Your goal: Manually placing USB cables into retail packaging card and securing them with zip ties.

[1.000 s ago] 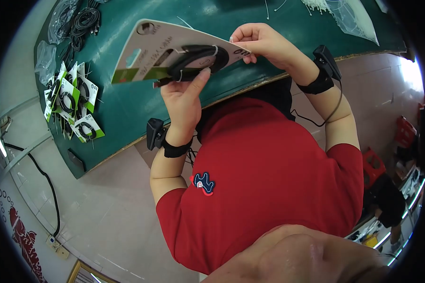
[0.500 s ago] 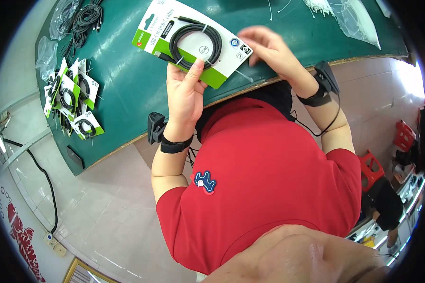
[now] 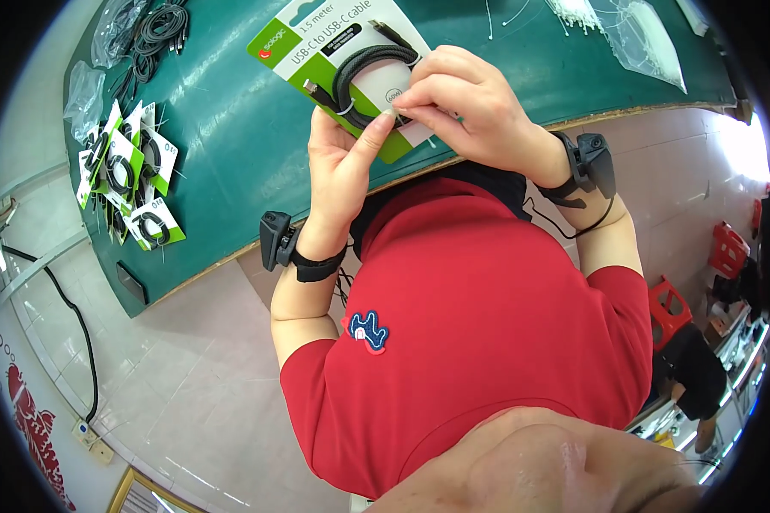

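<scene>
My left hand [image 3: 338,175] grips the lower edge of a white and green packaging card [image 3: 321,64], its thumb on the front face. A coiled black braided USB cable [image 3: 344,84] lies on the card, held by thin ties, with a metal plug showing at each end. My right hand [image 3: 481,107] covers the card's right part. Its thumb and index finger pinch together at the coil's lower side, right beside my left thumb tip. Whatever lies between those fingertips is too small to make out. Both wrists wear black strapped devices.
On the green table [image 3: 222,162], a pile of carded cables [image 3: 120,175] lies left. Loose black cables [image 3: 158,34] and clear bags [image 3: 84,103] sit behind it. White cable ties [image 3: 575,10] and a bag of ties [image 3: 648,47] lie far right. Red stools [image 3: 669,309] stand at right.
My right hand has come in from beside the card onto its front, fingers now pinched near my left thumb. The card has shifted slightly and tilted.
</scene>
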Action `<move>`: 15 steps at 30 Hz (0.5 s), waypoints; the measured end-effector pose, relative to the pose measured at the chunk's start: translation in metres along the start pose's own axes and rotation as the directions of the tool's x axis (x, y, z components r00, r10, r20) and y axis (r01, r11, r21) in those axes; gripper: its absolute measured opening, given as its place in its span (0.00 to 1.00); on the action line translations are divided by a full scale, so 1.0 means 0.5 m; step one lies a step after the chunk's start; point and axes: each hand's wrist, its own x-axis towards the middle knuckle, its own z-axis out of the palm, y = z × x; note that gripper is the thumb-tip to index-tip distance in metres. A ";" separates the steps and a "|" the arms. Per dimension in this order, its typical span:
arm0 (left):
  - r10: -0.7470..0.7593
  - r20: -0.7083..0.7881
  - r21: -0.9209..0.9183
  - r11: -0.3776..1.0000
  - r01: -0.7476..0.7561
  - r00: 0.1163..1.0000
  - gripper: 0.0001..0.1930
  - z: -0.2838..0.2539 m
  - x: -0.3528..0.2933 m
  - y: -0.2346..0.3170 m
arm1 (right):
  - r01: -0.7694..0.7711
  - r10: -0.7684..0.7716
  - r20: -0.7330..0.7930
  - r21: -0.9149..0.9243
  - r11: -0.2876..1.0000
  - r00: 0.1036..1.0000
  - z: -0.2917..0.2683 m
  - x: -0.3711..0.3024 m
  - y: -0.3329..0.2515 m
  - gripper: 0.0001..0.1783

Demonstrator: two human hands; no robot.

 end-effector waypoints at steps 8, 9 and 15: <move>0.232 -0.028 0.175 0.959 -0.224 0.972 0.20 -0.017 0.000 -0.016 | 0.019 -0.055 0.094 0.345 0.939 0.994 -0.051 -0.023 -0.036 0.08; 0.362 0.004 0.301 0.889 -0.346 0.932 0.19 -0.019 -0.003 -0.021 | -0.182 0.097 0.198 0.477 0.860 0.975 -0.054 -0.037 -0.035 0.09; 0.636 0.545 0.585 0.178 -0.791 0.546 0.15 -0.037 -0.009 0.000 | -0.699 0.551 0.497 0.673 0.244 0.670 -0.036 -0.103 -0.041 0.17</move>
